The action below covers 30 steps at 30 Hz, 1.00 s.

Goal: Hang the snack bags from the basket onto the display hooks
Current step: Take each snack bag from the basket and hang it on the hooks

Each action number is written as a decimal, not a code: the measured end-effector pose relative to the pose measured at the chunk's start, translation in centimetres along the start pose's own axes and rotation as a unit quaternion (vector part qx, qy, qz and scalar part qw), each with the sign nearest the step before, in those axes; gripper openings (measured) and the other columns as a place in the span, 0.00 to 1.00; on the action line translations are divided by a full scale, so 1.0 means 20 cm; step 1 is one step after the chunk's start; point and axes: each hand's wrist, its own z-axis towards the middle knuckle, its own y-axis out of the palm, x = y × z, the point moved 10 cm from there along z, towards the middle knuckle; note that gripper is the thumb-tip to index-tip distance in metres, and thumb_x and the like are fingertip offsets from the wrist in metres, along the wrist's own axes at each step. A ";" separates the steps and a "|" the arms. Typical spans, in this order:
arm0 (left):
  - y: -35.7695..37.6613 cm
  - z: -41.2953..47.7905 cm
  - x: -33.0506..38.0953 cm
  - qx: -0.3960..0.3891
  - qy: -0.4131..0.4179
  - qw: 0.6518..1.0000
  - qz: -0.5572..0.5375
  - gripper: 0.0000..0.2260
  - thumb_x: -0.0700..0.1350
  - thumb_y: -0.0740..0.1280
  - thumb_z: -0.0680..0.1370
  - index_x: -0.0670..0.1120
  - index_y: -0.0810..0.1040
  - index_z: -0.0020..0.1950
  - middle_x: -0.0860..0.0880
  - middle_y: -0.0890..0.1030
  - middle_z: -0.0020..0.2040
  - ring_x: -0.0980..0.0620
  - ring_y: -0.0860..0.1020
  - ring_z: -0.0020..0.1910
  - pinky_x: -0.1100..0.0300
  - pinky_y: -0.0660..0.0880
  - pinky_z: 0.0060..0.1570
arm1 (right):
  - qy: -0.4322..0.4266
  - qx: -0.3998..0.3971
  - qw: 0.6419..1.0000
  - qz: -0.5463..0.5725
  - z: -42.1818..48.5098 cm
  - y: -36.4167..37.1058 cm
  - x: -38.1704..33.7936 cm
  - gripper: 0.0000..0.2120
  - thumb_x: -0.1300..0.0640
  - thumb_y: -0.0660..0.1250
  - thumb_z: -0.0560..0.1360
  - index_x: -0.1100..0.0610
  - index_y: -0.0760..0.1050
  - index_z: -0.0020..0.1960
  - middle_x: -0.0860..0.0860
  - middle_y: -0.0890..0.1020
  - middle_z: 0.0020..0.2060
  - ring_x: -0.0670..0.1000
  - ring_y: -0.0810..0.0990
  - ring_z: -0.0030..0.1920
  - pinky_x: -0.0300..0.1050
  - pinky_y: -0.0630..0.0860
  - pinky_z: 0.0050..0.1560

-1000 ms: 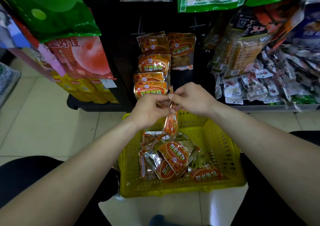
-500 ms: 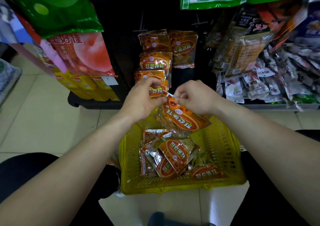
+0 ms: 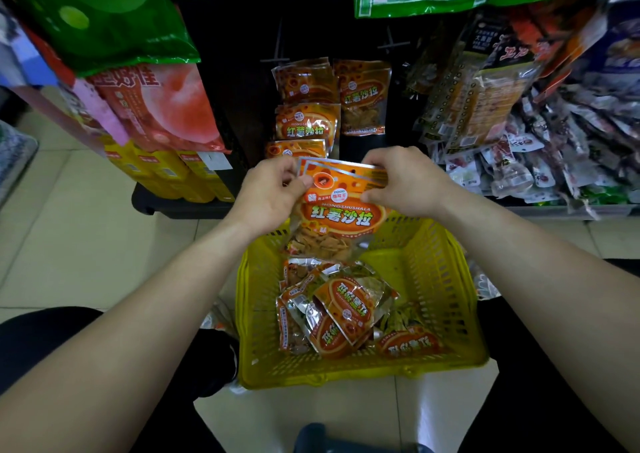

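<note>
An orange snack bag [image 3: 341, 215] hangs flat and upright, face toward me, above the yellow basket [image 3: 446, 276]. My left hand [image 3: 270, 196] pinches its top left corner and my right hand [image 3: 403, 182] pinches its top right corner. The small hanging hole at the bag's top edge shows between the hands. Several more orange bags [image 3: 341, 314] lie in a heap in the basket. Behind the held bag, matching bags [image 3: 306, 123] hang in two columns on the black display rack, and bare hooks [image 3: 277, 55] stick out above them.
Large green and pink snack bags [image 3: 152, 106] hang at the left. A shelf of small packets [image 3: 540, 161] runs along the right. The basket stands on a pale tiled floor [image 3: 69, 230] between my dark-trousered knees.
The bag hung edge-on from both hands, then was turned and lifted. Now it faces me flat and upright, higher up, with one hand at each top corner.
</note>
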 end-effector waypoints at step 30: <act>0.00 -0.01 -0.05 0.006 -0.044 0.999 0.005 0.09 0.49 0.65 0.82 0.44 0.78 0.55 0.46 0.84 0.55 0.48 0.82 0.55 0.46 0.81 0.52 | -0.011 -0.011 1.000 0.009 0.01 0.02 0.02 0.03 0.52 0.67 0.78 0.49 0.77 0.46 0.48 0.81 0.41 0.51 0.80 0.44 0.45 0.74 0.42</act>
